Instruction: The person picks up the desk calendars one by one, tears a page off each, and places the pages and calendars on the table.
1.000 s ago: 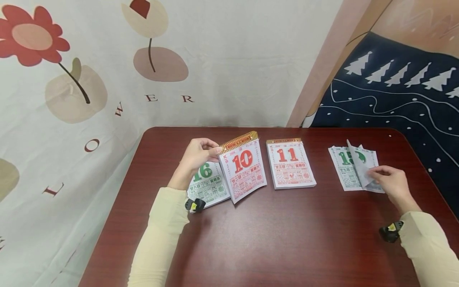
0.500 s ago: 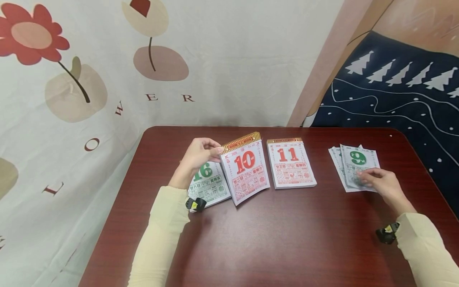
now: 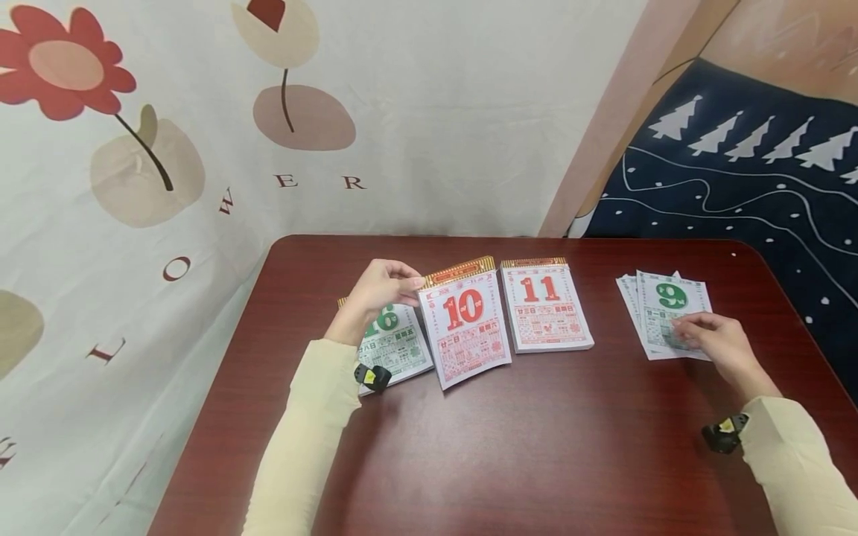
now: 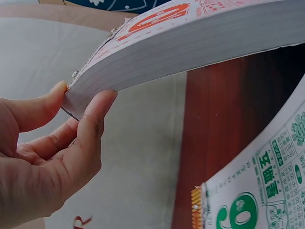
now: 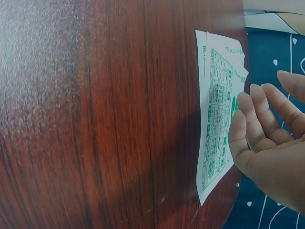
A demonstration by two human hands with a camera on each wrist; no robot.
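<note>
My left hand pinches the upper left corner of a thick tear-off calendar with a red 10 and a gold-striped top. Thumb above and fingers below hold it tilted in the left wrist view. Partly behind it lies a tear-off calendar with a green 16, half covered by hand and pad. At the right, a loose calendar sheet with a green 9 lies on other torn sheets. My right hand is over that sheet, its fingers loosely bent and thumb apart; whether they touch the paper I cannot tell.
A tear-off calendar with a red 11 lies flat just right of the held one. Everything stands on a dark red wooden table. A flower-print cloth hangs behind the table, and a navy tree-print cloth at the right.
The sheet that was folded over in my right hand now lies flat, green 9 up, on the loose sheets. My left hand has moved the 10 calendar slightly right and down.
</note>
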